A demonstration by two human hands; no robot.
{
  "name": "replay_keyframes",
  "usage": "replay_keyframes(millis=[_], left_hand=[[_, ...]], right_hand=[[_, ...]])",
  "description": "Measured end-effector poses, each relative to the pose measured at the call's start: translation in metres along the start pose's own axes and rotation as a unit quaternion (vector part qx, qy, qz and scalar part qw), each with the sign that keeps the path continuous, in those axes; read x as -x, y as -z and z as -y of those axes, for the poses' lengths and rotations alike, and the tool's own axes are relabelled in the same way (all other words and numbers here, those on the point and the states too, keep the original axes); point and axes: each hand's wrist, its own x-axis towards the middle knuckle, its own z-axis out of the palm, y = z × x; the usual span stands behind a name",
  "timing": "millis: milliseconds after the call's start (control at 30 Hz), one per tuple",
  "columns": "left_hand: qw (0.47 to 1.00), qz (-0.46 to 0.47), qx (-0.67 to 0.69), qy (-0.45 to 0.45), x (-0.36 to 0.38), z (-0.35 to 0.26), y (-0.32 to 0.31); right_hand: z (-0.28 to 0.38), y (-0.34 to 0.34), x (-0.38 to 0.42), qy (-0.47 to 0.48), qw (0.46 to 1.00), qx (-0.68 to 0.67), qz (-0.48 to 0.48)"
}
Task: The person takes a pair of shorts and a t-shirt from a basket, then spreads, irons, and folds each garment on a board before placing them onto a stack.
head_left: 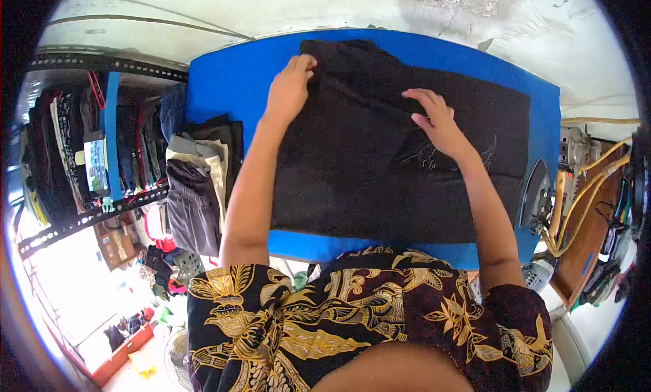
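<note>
A black garment [339, 182] with a thin pale line design lies spread over a blue-covered board [230, 73]. Its far left part is bunched into creases. My left hand [290, 87] has its fingers bent around the garment's upper left edge, the thumb mostly hidden. Above the garment's right half, close over the line design, my right hand [437, 121] is open with its fingers apart and nothing in them.
A clothes iron [534, 192] stands at the board's right end. Folded clothes [193, 189] are stacked at its left edge. Farther left, a metal shelf [135, 61] holds hanging clothes and a phone [95, 163]. A stained wall rises behind the board.
</note>
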Motion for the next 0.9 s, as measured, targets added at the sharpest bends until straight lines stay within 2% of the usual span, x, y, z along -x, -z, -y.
replay_keyframes(millis=[33, 67, 100, 133, 167, 200, 233, 300, 333, 400, 433, 467, 500, 533, 600, 667, 700, 733, 767, 800, 867, 900], left_hand=[[1.000, -0.001, 0.000, -0.001, 0.007, -0.005, -0.001], [0.989, 0.088, -0.061, 0.098, 0.014, -0.008, -0.005], [0.957, 0.175, -0.121, 0.196, 0.019, -0.009, -0.010], [0.958, 0.174, -0.119, 0.196, 0.024, -0.004, -0.022], [0.960, 0.140, -0.136, 0.200, 0.032, 0.006, -0.040], [0.962, 0.104, -0.153, 0.203, 0.036, 0.013, -0.050], [0.962, 0.100, -0.153, 0.203, 0.032, 0.016, -0.053], [0.964, 0.166, -0.010, 0.207, 0.027, 0.019, -0.049], [0.966, 0.158, -0.011, 0.206, 0.030, 0.018, -0.041], [0.987, 0.032, 0.075, 0.141, 0.044, 0.017, -0.020], [0.995, -0.056, 0.075, 0.022, 0.060, 0.018, -0.005], [0.991, -0.100, 0.083, 0.029, 0.080, 0.007, 0.011], [0.985, -0.141, 0.091, 0.034, 0.104, -0.008, 0.028], [0.986, -0.165, 0.033, 0.009, 0.132, -0.020, 0.043], [0.966, -0.200, 0.154, 0.048, 0.197, -0.001, 0.023], [0.888, -0.132, 0.422, 0.123, 0.254, 0.007, 0.001], [0.846, -0.079, 0.483, 0.214, 0.272, 0.015, -0.012], [0.789, -0.026, 0.535, 0.301, 0.285, 0.021, -0.020], [0.752, -0.030, 0.568, 0.334, 0.286, 0.021, -0.020], [0.752, -0.031, 0.568, 0.333, 0.281, 0.023, -0.020], [0.797, -0.030, 0.467, 0.382, 0.254, 0.021, -0.013], [0.808, -0.027, 0.440, 0.391, 0.239, 0.019, -0.012]], right_hand=[[0.000, -0.008, 0.007, -0.039, 0.997, -0.001, -0.072], [-0.003, -0.018, 0.012, -0.039, 0.997, 0.000, -0.073], [-0.007, -0.026, 0.019, -0.203, 0.962, -0.177, -0.038], [-0.007, -0.031, 0.026, -0.353, 0.871, -0.342, 0.000], [0.010, -0.038, 0.030, -0.378, 0.811, -0.445, -0.050], [0.007, -0.044, 0.029, -0.375, 0.813, -0.443, -0.050], [0.002, -0.054, 0.026, -0.371, 0.777, -0.508, -0.033], [0.000, -0.053, 0.019, -0.382, 0.695, -0.609, 0.017], [0.011, -0.045, 0.018, -0.376, 0.699, -0.608, 0.019], [0.045, -0.022, 0.022, -0.270, 0.758, -0.591, 0.058], [0.064, -0.017, 0.030, -0.201, 0.836, -0.509, 0.035], [0.084, -0.012, 0.042, -0.128, 0.899, -0.419, 0.010], [0.100, -0.007, 0.057, -0.083, 0.925, -0.368, 0.035], [0.105, -0.011, 0.072, 0.055, 0.965, -0.257, 0.012], [0.120, -0.027, 0.106, 0.091, 0.964, -0.230, 0.096], [0.131, -0.037, 0.134, 0.006, 0.938, -0.249, 0.240], [0.120, -0.053, 0.148, -0.003, 0.932, -0.259, 0.254], [0.108, -0.067, 0.159, -0.039, 0.949, -0.254, 0.185], [0.103, -0.074, 0.167, -0.075, 0.959, -0.247, 0.116], [0.097, -0.077, 0.168, -0.263, 0.905, -0.316, 0.109], [0.078, -0.079, 0.166, -0.431, 0.791, -0.432, 0.025], [0.074, -0.080, 0.164, -0.476, 0.756, -0.450, -0.008]])
